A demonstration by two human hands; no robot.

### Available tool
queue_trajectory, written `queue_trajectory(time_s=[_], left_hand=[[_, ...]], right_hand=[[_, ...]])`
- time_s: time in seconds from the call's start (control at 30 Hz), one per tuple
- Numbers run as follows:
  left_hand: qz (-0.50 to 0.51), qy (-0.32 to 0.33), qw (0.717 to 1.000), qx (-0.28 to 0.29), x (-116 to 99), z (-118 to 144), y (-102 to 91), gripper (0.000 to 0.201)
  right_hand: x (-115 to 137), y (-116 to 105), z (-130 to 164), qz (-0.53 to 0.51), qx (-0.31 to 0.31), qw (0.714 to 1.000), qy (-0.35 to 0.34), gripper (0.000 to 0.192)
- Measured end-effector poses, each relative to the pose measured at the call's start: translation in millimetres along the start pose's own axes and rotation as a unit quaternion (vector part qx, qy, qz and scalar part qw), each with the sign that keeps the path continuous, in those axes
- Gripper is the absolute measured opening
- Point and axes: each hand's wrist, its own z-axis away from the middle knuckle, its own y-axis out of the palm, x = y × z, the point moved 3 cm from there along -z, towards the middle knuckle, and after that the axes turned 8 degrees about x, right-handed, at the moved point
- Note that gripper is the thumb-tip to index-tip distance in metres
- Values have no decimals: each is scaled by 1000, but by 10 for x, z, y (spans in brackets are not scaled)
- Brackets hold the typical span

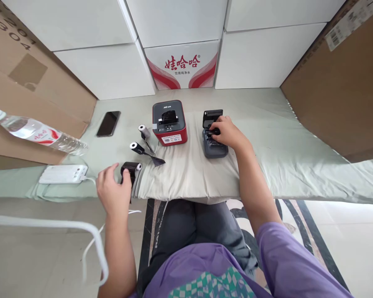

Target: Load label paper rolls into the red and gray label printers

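Observation:
My left hand [112, 190] grips a black ribbon roll [130, 170] at the near edge of the cloth-covered surface. My right hand [228, 133] rests on a small dark grey label printer [211, 149] whose lid stands up, with the fingers inside its compartment. A red and grey label printer [169, 122] sits to its left. Two more rolls, one black [137, 147] and one grey [144, 131], lie between my left hand and the red printer, each with a loose strip trailing.
A black phone [108, 123] lies at the back left. A white power bank [63, 174] with a cable sits at the left, and a water bottle [37, 131] lies above it. White cartons [180, 64] and brown cardboard boxes [342, 87] wall in the surface.

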Motion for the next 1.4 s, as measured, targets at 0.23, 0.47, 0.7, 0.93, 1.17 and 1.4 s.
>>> queue_trajectory(time_s=[0.23,0.47,0.7,0.93,1.17,1.4], left_hand=[[7,-99,975,199,236,-450,130,53],[74,-83,982,154,175,-455,111,34],[-68,-24,995,61,122,-603,-23,28],[-49,17,998,25,-64,-575,-122,60],[265,222,936,-61,-1429,3,336,21],[507,94,825,232,-2449,-385,1652,44]], right_hand=[[36,-42,1,-12,-43,999,4,23],[59,-80,-3,-33,-64,997,-2,20],[-124,-190,-17,-135,-263,952,75,28],[-354,-141,-110,-216,-298,929,53,50],[-335,-27,-185,-332,-267,903,51,56],[-356,-116,-128,-390,-239,888,48,57]])
